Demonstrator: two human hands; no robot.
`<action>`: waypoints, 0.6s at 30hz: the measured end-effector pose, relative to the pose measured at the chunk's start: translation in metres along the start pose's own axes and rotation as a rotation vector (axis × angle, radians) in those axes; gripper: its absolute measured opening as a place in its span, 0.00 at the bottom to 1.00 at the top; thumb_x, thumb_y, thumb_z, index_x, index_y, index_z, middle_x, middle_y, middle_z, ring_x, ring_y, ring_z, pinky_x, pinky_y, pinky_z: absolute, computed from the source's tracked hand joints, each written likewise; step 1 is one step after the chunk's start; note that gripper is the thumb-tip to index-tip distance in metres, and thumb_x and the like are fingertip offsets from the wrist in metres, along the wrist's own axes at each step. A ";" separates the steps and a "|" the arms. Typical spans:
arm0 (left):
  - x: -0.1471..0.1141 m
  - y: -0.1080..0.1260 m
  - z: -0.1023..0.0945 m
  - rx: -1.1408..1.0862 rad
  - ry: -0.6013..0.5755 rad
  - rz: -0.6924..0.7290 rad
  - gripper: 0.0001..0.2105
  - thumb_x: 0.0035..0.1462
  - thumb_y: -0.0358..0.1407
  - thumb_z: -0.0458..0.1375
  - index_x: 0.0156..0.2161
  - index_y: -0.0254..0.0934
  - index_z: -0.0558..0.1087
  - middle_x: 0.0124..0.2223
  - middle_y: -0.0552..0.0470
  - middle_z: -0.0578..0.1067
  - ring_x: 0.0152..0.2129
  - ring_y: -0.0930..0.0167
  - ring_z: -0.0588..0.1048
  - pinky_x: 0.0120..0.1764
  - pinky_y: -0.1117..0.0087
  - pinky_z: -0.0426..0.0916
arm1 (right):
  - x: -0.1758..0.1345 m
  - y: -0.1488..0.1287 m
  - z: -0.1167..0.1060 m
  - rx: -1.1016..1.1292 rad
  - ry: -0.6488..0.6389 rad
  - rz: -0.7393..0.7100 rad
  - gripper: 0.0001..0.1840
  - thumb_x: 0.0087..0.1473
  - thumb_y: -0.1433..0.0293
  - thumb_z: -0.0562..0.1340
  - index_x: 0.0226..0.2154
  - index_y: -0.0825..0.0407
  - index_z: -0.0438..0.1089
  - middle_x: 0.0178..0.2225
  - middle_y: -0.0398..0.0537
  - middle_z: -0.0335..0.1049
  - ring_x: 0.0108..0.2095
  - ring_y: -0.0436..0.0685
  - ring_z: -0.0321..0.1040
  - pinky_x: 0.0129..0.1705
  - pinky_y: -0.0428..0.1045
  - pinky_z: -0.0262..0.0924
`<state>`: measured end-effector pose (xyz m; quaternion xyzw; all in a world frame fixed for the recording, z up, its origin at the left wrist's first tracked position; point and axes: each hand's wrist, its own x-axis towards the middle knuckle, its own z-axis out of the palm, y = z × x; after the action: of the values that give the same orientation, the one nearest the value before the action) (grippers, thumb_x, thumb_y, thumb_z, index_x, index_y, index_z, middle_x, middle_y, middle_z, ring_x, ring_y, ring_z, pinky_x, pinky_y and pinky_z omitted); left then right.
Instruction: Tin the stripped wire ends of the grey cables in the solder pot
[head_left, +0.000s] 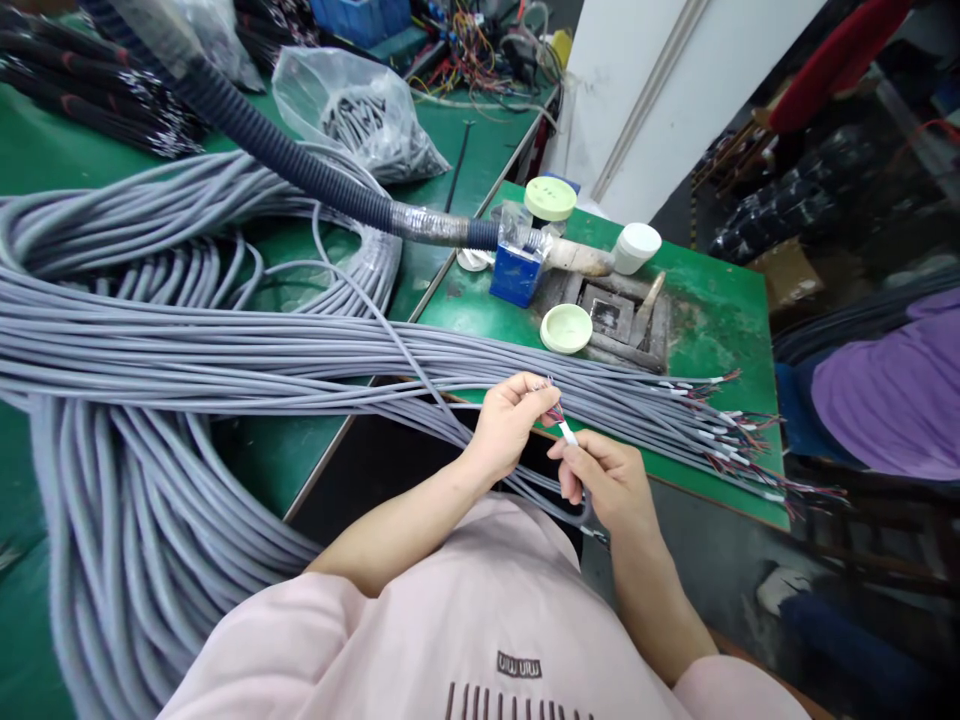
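Observation:
Near my chest, my left hand [511, 420] pinches the thin coloured wires [555, 408] fanning out of one cable end. Just below, the fingers of my right hand [604, 472] are closed around that grey cable by its white sleeve [568, 433]. The cable bends down beneath my right hand. Behind both hands runs a thick bundle of grey cables [480, 358] lying across the bench. Its stripped ends [739, 430], with white sleeves and coloured wires, spread over the right edge of the green board.
Beyond the bundle stand a solder pot [611, 315], an open round tin [566, 329], a white cup [636, 247] and a blue box [516, 272]. A ribbed extraction hose [300, 180] crosses above coiled cables [135, 500]. A person in purple [892, 385] is at the right.

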<state>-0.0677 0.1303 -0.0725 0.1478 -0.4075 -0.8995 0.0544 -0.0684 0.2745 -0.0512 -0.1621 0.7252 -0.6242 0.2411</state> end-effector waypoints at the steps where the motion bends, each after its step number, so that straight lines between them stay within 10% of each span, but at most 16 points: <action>1: 0.000 -0.001 0.000 0.005 -0.003 0.003 0.12 0.44 0.38 0.66 0.26 0.35 0.68 0.22 0.57 0.70 0.18 0.79 0.67 0.24 0.78 0.65 | -0.001 0.000 0.000 0.011 0.000 -0.002 0.15 0.58 0.60 0.60 0.30 0.54 0.73 0.15 0.40 0.65 0.15 0.46 0.57 0.17 0.42 0.54; 18: -0.004 -0.004 0.006 0.020 -0.040 0.042 0.17 0.40 0.42 0.71 0.28 0.33 0.70 0.26 0.55 0.74 0.21 0.79 0.72 0.27 0.80 0.68 | -0.002 0.019 -0.009 0.253 -0.018 0.019 0.14 0.59 0.60 0.61 0.32 0.53 0.73 0.15 0.39 0.65 0.13 0.44 0.56 0.16 0.40 0.51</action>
<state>-0.0658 0.1378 -0.0706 0.1216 -0.4207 -0.8968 0.0636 -0.0704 0.2866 -0.0691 -0.1291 0.6401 -0.7068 0.2722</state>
